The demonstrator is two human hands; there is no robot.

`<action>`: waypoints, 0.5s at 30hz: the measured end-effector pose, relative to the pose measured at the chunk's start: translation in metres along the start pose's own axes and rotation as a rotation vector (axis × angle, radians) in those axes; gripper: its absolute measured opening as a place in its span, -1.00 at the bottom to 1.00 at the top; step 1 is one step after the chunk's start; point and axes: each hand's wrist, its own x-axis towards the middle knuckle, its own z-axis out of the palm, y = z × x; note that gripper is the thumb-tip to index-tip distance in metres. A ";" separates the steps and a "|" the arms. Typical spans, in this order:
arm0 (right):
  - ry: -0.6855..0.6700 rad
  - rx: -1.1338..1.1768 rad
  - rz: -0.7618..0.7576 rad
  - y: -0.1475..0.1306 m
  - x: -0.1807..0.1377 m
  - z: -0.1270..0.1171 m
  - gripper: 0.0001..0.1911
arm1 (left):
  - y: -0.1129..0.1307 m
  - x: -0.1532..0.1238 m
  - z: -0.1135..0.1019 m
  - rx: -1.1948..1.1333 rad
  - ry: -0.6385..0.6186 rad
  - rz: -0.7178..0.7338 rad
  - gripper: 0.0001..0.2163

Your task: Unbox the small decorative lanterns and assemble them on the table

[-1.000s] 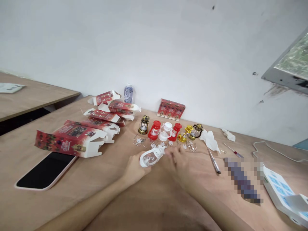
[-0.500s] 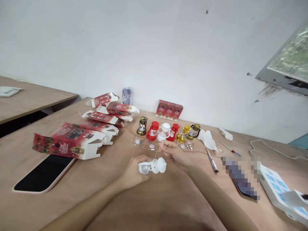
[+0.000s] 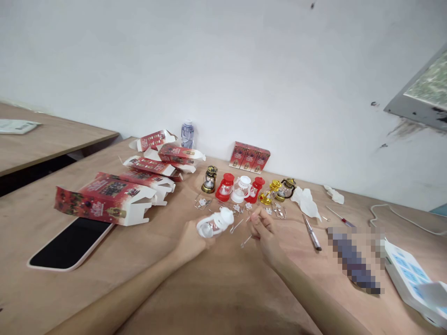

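My left hand point(image 3: 193, 242) is closed round a small white lantern point(image 3: 211, 225), which lies tilted with its white cap to the right. Between the fingertips of my right hand point(image 3: 263, 232) is a thin wire handle point(image 3: 237, 225); its two looped ends point left toward the lantern, apart from it. Behind my hands stands a row of small lanterns: a bronze one point(image 3: 209, 179), a red one point(image 3: 225, 187), a white one point(image 3: 240, 190), another red one point(image 3: 256, 190), a gold one point(image 3: 270, 192) and a second bronze one point(image 3: 286, 190). Small wire and metal parts point(image 3: 203, 203) lie before them.
Opened red boxes point(image 3: 104, 197) lie at left, over a phone point(image 3: 70, 244). Three closed red boxes point(image 3: 249, 157) stand by the wall near a bottle point(image 3: 187, 134). At right are crumpled tissue point(image 3: 306, 203), a screwdriver point(image 3: 312, 233), a thinner tool point(image 3: 342, 217) and a white power strip point(image 3: 408, 270).
My right hand has drawn back from the lantern, moving right and down with the wire handle. The lantern has tilted further up at its cap end. The view has shifted slightly.
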 end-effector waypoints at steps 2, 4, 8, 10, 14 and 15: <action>0.081 -0.257 -0.197 0.008 -0.009 -0.003 -0.69 | -0.002 0.004 -0.003 -0.066 0.072 -0.050 -0.77; -0.041 -0.572 -0.407 0.017 -0.019 -0.002 -0.77 | -0.002 0.007 -0.005 -0.116 0.122 -0.066 -0.66; -0.344 -0.921 -0.650 0.032 -0.039 0.008 -0.78 | 0.001 0.010 -0.006 -0.285 0.213 -0.102 -0.54; -0.389 -0.977 -0.635 0.037 -0.043 0.013 -0.71 | 0.002 0.010 -0.006 -0.325 0.233 -0.115 -0.55; -0.356 -1.023 -0.571 0.032 -0.025 0.015 -0.64 | 0.003 0.010 -0.006 -0.298 0.235 -0.119 -0.58; -0.318 -1.051 -0.551 0.030 -0.014 0.016 -0.67 | 0.003 0.010 -0.006 -0.288 0.236 -0.117 -0.59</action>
